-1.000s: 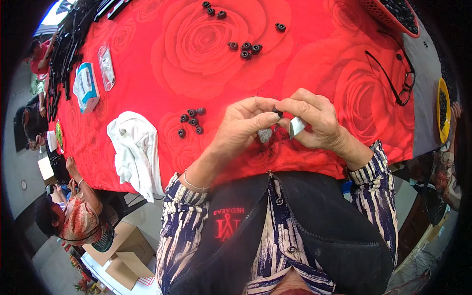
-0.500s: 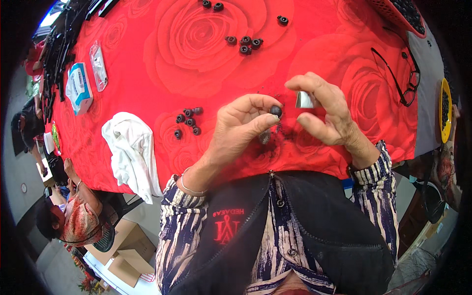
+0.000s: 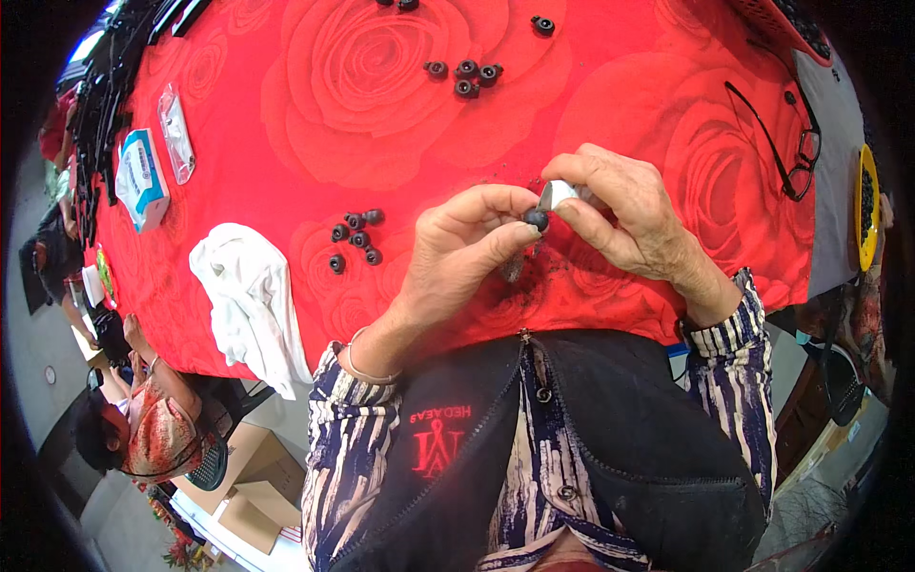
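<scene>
Between thumb and fingertips, my left hand (image 3: 450, 246) pinches a small round black part (image 3: 538, 221), likely rubber or plastic. My right hand (image 3: 637, 212) grips a short blade with a white-wrapped handle (image 3: 562, 194), its dark edge at the upper side of the black part. Dark crumbs (image 3: 545, 272) lie on the red cloth under both hands. Several similar black parts (image 3: 357, 238) are grouped left of my left hand. Another group of black parts (image 3: 467, 76) sits farther off, with a single black part (image 3: 542, 26) to its right.
A red rose-patterned tablecloth (image 3: 381, 172) covers the table. A white cloth (image 3: 243, 296), a tissue pack (image 3: 143, 181) and a clear package (image 3: 176, 133) lie at left. Eyeglasses (image 3: 786, 162), a red basket (image 3: 782, 24) and a yellow tray (image 3: 867, 234) are at right. Another person (image 3: 152, 410) sits at left.
My right hand has moved left, bringing the blade from apart to the black part. My left hand keeps its pinch. The view has shifted slightly.
</scene>
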`<action>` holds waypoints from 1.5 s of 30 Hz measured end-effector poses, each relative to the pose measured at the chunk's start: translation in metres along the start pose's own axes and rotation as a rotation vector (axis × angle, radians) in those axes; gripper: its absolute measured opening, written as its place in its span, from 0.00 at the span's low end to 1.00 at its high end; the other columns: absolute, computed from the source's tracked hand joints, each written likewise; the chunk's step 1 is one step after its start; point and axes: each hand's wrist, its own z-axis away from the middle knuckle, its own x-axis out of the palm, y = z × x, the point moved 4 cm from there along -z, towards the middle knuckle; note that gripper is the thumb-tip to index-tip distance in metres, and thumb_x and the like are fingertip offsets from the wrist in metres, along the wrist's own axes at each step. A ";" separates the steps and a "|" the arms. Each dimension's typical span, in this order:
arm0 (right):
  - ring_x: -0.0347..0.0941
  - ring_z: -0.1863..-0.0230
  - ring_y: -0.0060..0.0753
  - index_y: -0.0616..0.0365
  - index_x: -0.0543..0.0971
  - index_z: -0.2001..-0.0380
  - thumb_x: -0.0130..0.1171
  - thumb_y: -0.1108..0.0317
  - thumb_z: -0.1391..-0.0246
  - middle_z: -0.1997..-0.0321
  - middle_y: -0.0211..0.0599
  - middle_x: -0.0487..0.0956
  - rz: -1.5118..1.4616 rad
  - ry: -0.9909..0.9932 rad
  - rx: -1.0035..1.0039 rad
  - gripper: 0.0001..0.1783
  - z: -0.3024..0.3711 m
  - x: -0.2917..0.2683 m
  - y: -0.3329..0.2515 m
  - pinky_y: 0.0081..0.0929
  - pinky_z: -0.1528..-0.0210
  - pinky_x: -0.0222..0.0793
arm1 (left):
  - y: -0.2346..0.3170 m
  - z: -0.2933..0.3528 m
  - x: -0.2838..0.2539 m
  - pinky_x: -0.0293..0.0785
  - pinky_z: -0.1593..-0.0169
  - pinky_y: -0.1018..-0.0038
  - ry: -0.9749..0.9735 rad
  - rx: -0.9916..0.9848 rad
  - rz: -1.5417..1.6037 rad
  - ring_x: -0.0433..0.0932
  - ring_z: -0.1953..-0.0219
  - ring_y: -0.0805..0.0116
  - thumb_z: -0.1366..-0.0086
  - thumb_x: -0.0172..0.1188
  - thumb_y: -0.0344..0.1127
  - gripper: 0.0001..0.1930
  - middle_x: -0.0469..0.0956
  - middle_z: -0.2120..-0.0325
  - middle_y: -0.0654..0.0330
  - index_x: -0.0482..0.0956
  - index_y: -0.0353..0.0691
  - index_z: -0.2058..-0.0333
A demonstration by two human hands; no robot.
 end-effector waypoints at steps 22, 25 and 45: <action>0.70 0.76 0.41 0.61 0.72 0.70 0.55 0.69 0.54 0.78 0.39 0.71 0.036 -0.072 -0.069 0.08 -0.002 0.001 0.000 0.33 0.76 0.64 | -0.008 0.002 0.002 0.67 0.75 0.85 -0.014 -0.111 0.173 0.70 0.77 0.82 0.40 0.55 0.29 0.10 0.76 0.72 0.64 0.74 0.33 0.60; 0.70 0.77 0.41 0.61 0.72 0.71 0.55 0.69 0.54 0.78 0.39 0.71 0.024 -0.082 -0.075 0.08 -0.002 0.002 0.003 0.33 0.77 0.64 | -0.011 0.001 0.002 0.67 0.75 0.85 0.001 -0.109 0.195 0.71 0.77 0.82 0.39 0.55 0.29 0.10 0.77 0.72 0.63 0.74 0.33 0.60; 0.64 0.81 0.34 0.63 0.72 0.68 0.57 0.68 0.55 0.80 0.37 0.67 -0.179 -0.060 -0.067 0.12 0.002 -0.005 -0.003 0.28 0.80 0.58 | -0.011 -0.002 -0.006 0.66 0.74 0.84 -0.020 0.002 0.464 0.68 0.75 0.82 0.38 0.53 0.30 0.11 0.76 0.68 0.59 0.73 0.33 0.58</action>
